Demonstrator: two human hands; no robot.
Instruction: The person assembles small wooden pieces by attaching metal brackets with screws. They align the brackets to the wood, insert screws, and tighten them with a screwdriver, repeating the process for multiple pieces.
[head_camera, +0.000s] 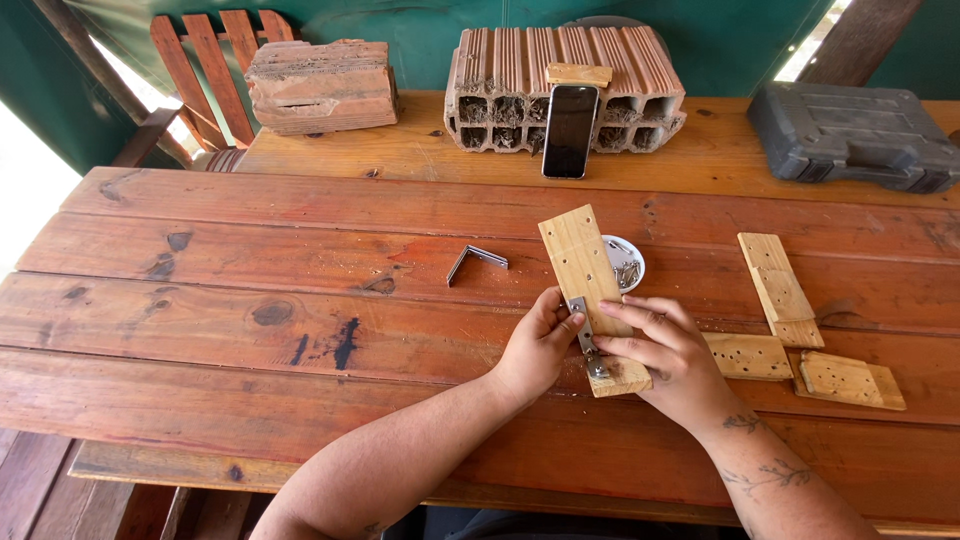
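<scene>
On the reddish plank bench (300, 300), our left hand (535, 345) and right hand (665, 355) close their fingers on a pale, drilled wooden strip (585, 270) bearing a small metal bracket (585, 335), seemingly light, stiff, and best gripped along its edges.

Sunlit plank table (250, 330) before a green tarpaulin wall (420, 30).

Pale drilled plank (585, 275), reddish-brown knotty table (300, 300), ribbed terracotta brick (565, 75), grey case (850, 135)
</scene>
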